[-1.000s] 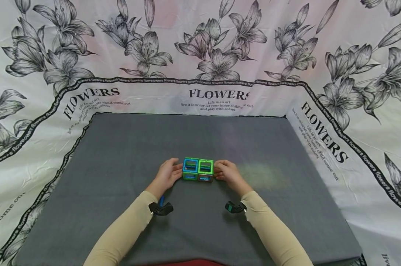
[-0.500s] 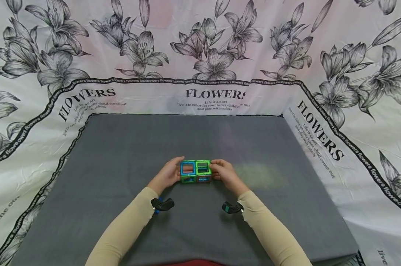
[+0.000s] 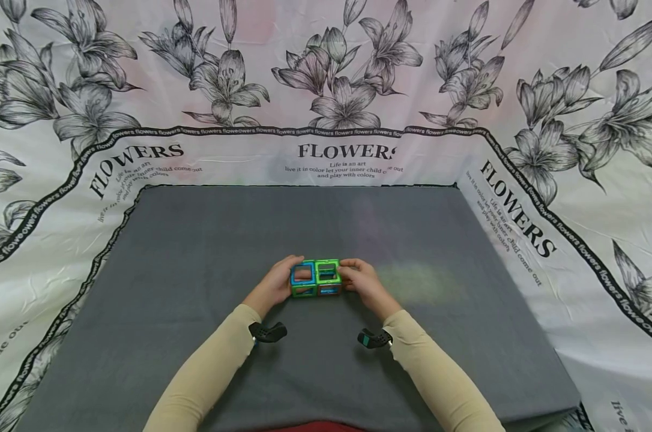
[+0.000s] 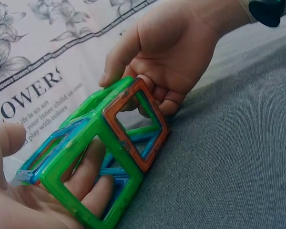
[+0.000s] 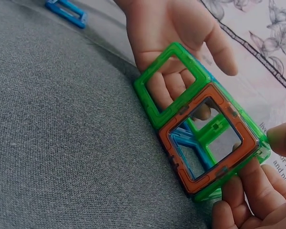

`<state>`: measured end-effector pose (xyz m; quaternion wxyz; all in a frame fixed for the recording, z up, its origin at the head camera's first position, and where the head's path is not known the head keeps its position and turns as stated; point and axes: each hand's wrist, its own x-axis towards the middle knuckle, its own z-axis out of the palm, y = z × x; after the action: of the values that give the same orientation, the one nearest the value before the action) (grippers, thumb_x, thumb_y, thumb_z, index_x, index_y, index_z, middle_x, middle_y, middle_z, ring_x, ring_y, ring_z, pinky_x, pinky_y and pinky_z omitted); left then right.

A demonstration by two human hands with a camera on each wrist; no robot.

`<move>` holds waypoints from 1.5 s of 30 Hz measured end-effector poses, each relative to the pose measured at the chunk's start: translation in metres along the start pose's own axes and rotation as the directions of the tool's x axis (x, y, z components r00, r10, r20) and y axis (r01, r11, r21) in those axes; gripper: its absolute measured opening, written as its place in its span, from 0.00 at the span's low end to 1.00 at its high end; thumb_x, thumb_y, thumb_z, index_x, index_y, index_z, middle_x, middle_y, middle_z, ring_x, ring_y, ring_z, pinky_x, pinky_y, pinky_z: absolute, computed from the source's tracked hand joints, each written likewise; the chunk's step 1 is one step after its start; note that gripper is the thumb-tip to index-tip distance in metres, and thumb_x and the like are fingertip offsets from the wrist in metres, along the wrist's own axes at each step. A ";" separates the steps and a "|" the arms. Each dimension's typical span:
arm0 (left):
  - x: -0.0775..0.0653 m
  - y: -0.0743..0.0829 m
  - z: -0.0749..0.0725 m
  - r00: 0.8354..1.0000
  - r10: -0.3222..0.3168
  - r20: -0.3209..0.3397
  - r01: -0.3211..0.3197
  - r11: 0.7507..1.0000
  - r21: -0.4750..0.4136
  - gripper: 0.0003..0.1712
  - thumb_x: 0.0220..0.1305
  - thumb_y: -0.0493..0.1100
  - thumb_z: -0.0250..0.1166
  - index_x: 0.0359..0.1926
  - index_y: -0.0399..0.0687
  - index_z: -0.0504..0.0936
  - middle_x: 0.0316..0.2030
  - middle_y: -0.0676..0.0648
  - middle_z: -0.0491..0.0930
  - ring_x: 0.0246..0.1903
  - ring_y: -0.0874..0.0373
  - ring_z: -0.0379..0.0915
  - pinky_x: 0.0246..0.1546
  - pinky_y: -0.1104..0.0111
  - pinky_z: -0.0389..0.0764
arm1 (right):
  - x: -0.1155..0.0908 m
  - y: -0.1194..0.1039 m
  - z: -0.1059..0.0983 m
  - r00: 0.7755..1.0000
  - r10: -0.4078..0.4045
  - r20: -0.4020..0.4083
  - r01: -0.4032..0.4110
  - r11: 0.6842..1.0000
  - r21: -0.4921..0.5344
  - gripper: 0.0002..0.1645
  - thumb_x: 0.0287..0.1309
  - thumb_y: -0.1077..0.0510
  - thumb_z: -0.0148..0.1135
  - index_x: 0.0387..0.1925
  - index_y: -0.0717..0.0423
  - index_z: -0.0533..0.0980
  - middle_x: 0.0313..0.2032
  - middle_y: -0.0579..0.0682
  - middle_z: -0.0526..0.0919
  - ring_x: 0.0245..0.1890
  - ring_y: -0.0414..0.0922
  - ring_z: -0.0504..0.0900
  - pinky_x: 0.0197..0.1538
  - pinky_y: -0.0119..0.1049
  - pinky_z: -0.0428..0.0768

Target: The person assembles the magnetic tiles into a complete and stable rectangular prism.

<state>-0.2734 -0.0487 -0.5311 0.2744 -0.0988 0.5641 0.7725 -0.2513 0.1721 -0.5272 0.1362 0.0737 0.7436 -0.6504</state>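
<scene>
A two-cube block of see-through magnetic tiles (image 3: 315,282) sits mid-table, with green, blue and orange-red square frames. Through its green front tile (image 5: 155,119) show the fingers of my left hand (image 3: 272,284), which reach in or behind; which, I cannot tell. My left thumb (image 4: 8,139) stands apart from the tiles, near the top edge. At the opposite end my right hand (image 3: 365,284) pinches the block, thumb on the upper green edge and fingers against the end beside the orange-red tile (image 5: 174,148). Some fingertips are hidden behind the frames.
A loose blue tile (image 5: 66,13) lies on the grey cloth near the left wrist, mostly covered by it in the head view. Behind the grey table (image 3: 196,222) hangs a white flower-printed sheet (image 3: 347,162). Both wrists wear black bands.
The left fingers have moved in from beside the block and now show through its openings. My right hand has closed on the other end. The blue tile is now mostly covered by the left wrist.
</scene>
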 end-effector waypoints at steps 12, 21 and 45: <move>0.001 -0.001 -0.001 1.000 0.003 -0.024 -0.004 0.999 -0.035 0.37 0.79 0.50 0.50 0.81 0.45 0.51 0.45 0.43 0.89 0.36 0.64 0.84 0.42 0.65 0.84 | 0.001 0.000 0.001 1.000 0.008 0.002 -0.008 1.000 0.021 0.24 0.72 0.58 0.57 0.63 0.69 0.71 0.32 0.44 0.81 0.31 0.36 0.79 0.39 0.34 0.80; 0.002 -0.007 0.005 0.987 0.057 -0.151 -0.036 0.990 0.136 0.43 0.71 0.41 0.61 0.81 0.44 0.52 0.65 0.34 0.73 0.72 0.44 0.63 0.75 0.50 0.64 | -0.001 0.001 0.003 1.000 0.002 -0.030 -0.001 1.000 0.022 0.21 0.70 0.58 0.59 0.59 0.67 0.74 0.31 0.44 0.81 0.30 0.35 0.78 0.35 0.30 0.78; 0.001 -0.006 0.010 0.984 0.047 -0.174 -0.012 0.981 0.196 0.45 0.68 0.38 0.67 0.80 0.50 0.56 0.71 0.37 0.68 0.51 0.52 0.76 0.50 0.61 0.82 | 0.002 0.001 -0.001 1.000 0.012 0.019 -0.013 0.998 0.062 0.24 0.71 0.58 0.59 0.63 0.67 0.72 0.35 0.41 0.81 0.31 0.35 0.79 0.39 0.32 0.78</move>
<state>-0.2693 -0.0374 -0.5330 0.2198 -0.1318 0.6604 0.7058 -0.2526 0.1733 -0.5290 0.1449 0.0765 0.7212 -0.6731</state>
